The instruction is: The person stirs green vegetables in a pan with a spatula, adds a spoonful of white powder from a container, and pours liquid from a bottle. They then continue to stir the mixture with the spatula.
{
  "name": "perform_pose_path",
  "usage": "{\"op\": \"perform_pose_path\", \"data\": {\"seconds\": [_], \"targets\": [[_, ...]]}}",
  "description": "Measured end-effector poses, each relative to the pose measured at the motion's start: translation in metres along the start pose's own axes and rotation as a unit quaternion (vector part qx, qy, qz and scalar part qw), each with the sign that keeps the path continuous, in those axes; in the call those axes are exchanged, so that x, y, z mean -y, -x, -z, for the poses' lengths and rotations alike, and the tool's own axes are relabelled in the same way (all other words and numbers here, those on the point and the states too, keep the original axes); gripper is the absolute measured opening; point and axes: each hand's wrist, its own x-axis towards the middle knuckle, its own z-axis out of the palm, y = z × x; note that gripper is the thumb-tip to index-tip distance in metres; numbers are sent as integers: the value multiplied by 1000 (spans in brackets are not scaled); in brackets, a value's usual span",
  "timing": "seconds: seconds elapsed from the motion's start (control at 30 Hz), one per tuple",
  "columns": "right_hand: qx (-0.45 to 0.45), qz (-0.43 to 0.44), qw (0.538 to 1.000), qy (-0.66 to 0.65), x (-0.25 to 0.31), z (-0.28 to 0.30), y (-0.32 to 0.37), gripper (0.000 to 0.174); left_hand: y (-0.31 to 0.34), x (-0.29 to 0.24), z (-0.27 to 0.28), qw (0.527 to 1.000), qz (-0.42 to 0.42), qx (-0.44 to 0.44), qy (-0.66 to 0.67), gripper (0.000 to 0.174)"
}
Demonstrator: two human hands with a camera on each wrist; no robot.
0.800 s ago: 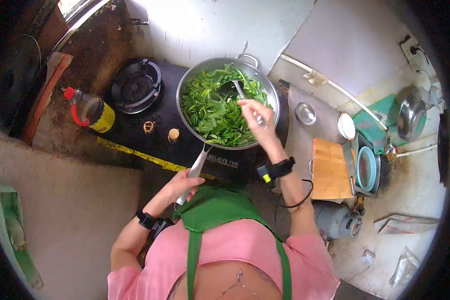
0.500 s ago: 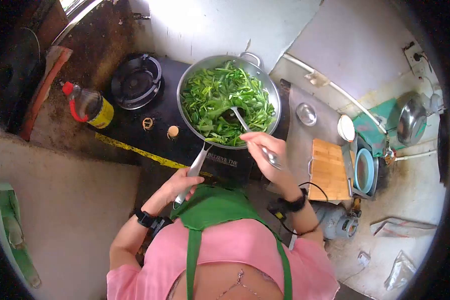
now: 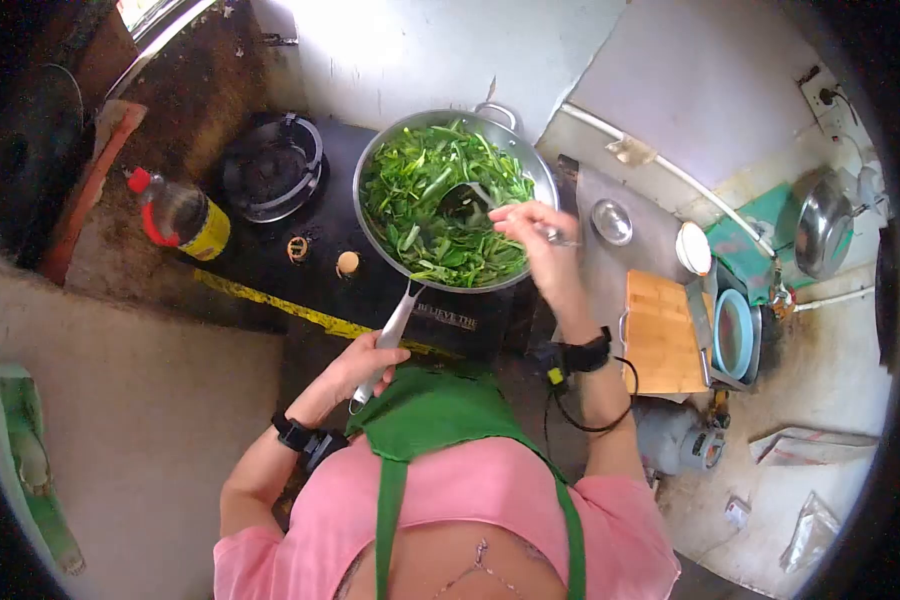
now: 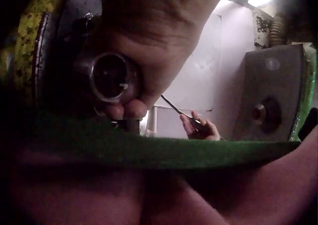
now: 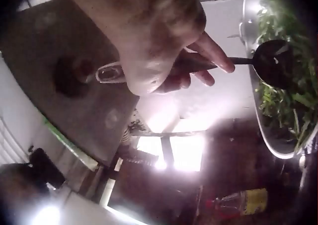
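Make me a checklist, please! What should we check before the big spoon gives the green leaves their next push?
1. Pan handle held: ok, the left hand grips it.
2. Ladle held: ok, the right hand holds its handle, and its bowl is over the pan.
3. Greens in the pan: ok, heaped inside, with a few reaching the rim near the handle.
4. Knife out of the way: ok, it lies by the cutting board, away from both hands.
5. Flame under the pan: cannot tell, the pan hides it.
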Motion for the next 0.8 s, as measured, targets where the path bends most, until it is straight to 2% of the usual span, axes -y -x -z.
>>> {"op": "perform_pose_path", "data": {"seconds": [0.03,0.1,0.2,0.27,0.3,0.37,0.4,0.47,0.5,0.57,0.63,0.67,0.7,0.8], "targets": [[-2,23,1000,-13,15,6,-1,12,1,2,0,1000,7,3,2,27],[-42,15,996,-72,24,8,-5,14,-4,2,-1,1000,10,11,5,27],[-43,63,986,-147,-28,-9,-9,16,0,9,-1,1000,7,8,7,27],[-15,-3,998,-54,-30,-16,25,16,0,3,-2,1000,12,-4,10,23],[16,66,998,-4,-28,-15,41,13,-1,3,-2,1000,13,-3,13,23],[48,82,995,14,-14,-14,63,9,-2,5,0,1000,0,17,13,24],[48,84,995,14,-15,-14,56,9,-4,4,0,1000,-2,17,12,24],[50,67,991,100,-23,-15,37,6,-3,7,-3,1000,0,4,22,25],[30,134,987,82,-43,-16,24,7,-1,9,-4,1000,2,4,21,25],[2,109,993,39,-50,-17,18,6,-2,6,-1,1000,6,-4,1,25],[3,95,994,61,-25,-18,42,6,-1,8,-1,1000,10,0,9,24],[31,75,994,77,-19,-18,54,5,-2,7,0,1000,11,3,15,24],[19,148,986,77,-20,-25,58,7,-3,6,0,1000,11,5,22,24],[-9,160,982,96,-40,-30,26,9,-2,6,-2,1000,8,-11,9,24]]}}
